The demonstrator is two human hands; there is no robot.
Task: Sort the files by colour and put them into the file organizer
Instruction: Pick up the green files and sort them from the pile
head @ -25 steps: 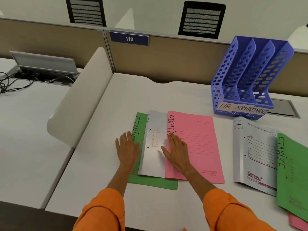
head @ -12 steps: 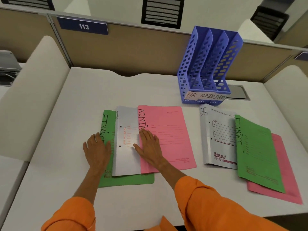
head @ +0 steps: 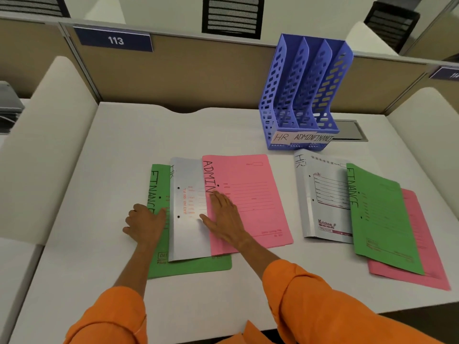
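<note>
Office cubicle w/ tan partition panels; a blue plate reading "113" (head: 115,40) on the back panel. White bench (head: 139,140) fills most of the view.

Blue perforated plastic file organizer (head: 304,95) stands upright at the back right of the bench, 3 slots, all seen empty; paper labels on its front read HR, ADMIN, FINANCE, left to right.

Two fanned stacks of card files lie flat in front of it. Right stack, well apart from the hands: pink file (head: 422,244) at the bottom, green file marked FINANCE (head: 382,219) over it, grey-white file marked HR (head: 323,194) at the left w/ its right edge under the green one. Left stack, near the bench centre: green FINANCE file (head: 188,268) at the bottom, silver-grey HR file (head: 183,234) over it, pink file marked ADMIN (head: 250,192) on top & to the right.

Both arms in orange sleeves (head: 310,301). Right hand (head: 223,219) lies flat, palm down, fingers spread, across the left edge of the pink ADMIN file & touching the silver-grey one; grips nothing. Left hand (head: 145,224) rests at the left edge of the green FINANCE file, fingers curled toward the edge of the silver-grey file; can't tell if it has actual hold of an edge.
</note>
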